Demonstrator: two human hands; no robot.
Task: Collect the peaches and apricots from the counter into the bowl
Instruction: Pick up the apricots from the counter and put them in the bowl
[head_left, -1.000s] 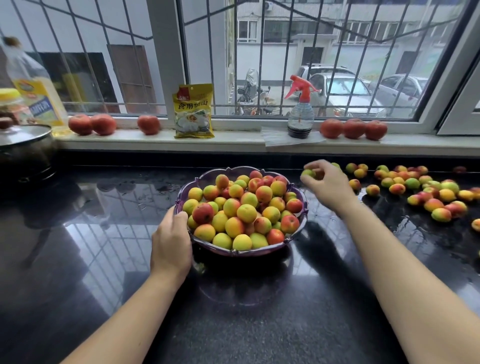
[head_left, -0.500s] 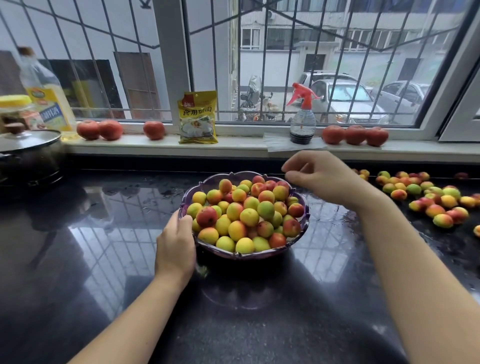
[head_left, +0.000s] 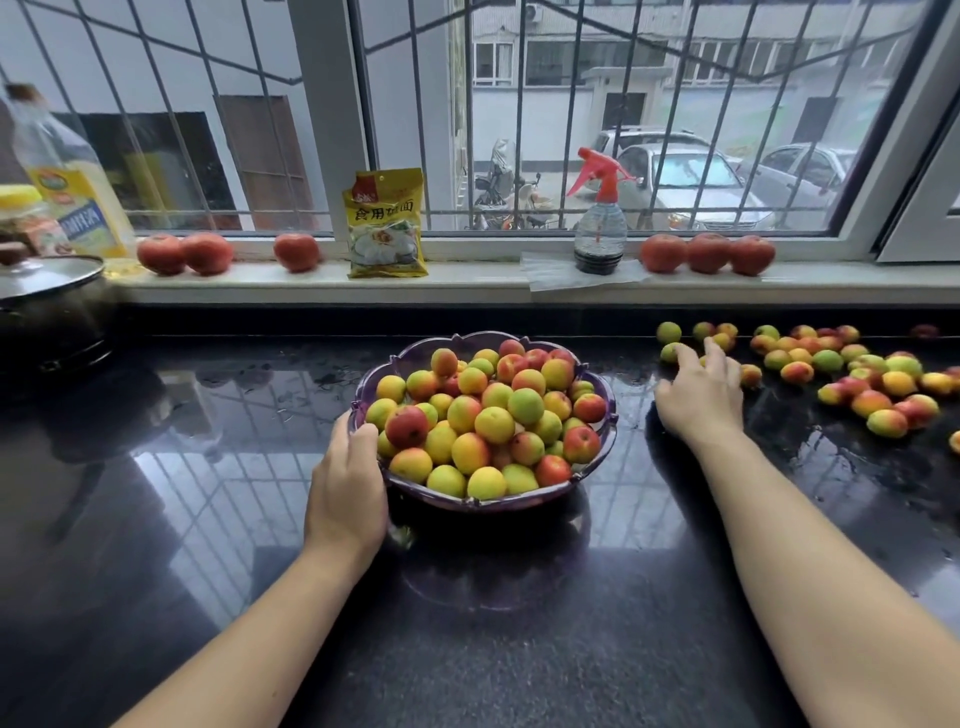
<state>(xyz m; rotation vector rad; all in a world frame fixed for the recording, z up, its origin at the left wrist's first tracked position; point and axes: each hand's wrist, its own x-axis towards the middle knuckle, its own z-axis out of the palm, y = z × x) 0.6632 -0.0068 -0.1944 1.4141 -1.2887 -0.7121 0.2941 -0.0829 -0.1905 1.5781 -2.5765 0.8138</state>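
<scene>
purple scalloped bowl (head_left: 597, 452) gripped by left hand (head_left: 347, 488) | right hand (head_left: 698, 392) spread over apricots (head_left: 831, 374)

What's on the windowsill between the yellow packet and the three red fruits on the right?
A spray bottle with a red trigger stands there on a sheet of plastic, seen in the head view.

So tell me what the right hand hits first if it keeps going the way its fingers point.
Most likely the small green-yellow fruit lying on the counter at the right hand's fingertips; depth is unclear, so they may already touch.
</scene>
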